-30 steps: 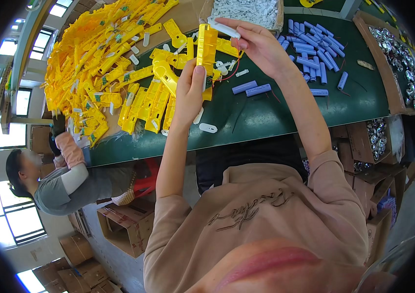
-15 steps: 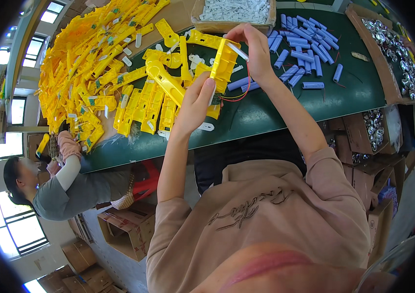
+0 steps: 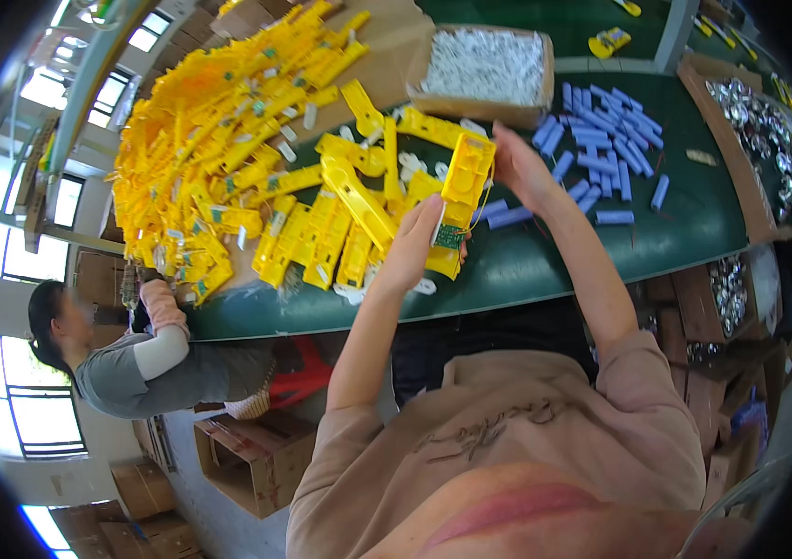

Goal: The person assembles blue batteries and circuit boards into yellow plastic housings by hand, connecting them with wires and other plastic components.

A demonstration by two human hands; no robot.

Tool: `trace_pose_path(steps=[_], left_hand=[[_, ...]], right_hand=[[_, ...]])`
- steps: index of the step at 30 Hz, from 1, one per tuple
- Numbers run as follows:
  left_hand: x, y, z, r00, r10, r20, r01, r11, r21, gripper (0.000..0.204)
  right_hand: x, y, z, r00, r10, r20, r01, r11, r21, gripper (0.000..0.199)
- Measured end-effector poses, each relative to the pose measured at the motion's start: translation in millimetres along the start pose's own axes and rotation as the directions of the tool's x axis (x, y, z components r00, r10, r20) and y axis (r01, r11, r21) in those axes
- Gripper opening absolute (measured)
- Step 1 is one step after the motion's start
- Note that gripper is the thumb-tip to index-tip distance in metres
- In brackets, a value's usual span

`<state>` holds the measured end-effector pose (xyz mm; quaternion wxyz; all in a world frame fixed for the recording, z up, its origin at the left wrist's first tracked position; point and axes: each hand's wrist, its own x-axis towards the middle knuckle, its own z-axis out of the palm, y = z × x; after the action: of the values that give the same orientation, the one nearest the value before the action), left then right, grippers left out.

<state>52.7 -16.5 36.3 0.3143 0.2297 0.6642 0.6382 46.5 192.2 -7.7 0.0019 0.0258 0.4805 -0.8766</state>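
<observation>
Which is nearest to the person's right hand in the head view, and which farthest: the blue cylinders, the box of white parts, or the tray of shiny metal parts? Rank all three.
From the right hand:
1. Blue cylinders: scattered on the green table just right of it.
2. Box of white parts: above it, toward the table's far side.
3. Tray of shiny metal parts: far right edge.
</observation>
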Motion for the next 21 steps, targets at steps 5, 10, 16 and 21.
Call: trace_pose_path(steps=[5, 10, 16, 21], left_hand=[[9, 2, -5, 0.994, -0.082, -0.071, 0.048, 0.92, -0.389, 0.041], [18, -19, 14, 0.992, -0.003, -0.128, -0.038, 0.948, -0.316, 0.041], [8, -23, 37, 0.981, 0.106, -0.16, -0.148, 0.949, -0.279, 0.044], [5, -9, 22, 0.96, 0.222, -0.17, -0.246, 0.959, -0.141, 0.047]], right_hand=[[-16, -1, 24, 0.958, -0.08, 0.275, 0.076, 0.997, 0.025, 0.04], [-24, 5, 38, 0.957, -0.29, -0.021, 0.287, 0.954, -0.088, 0.05], [-31, 4, 38, 0.975, -0.22, -0.012, 0.22, 0.975, -0.024, 0.055], [-33, 4, 22, 0.941, -0.334, 0.051, 0.335, 0.903, -0.269, 0.032]])
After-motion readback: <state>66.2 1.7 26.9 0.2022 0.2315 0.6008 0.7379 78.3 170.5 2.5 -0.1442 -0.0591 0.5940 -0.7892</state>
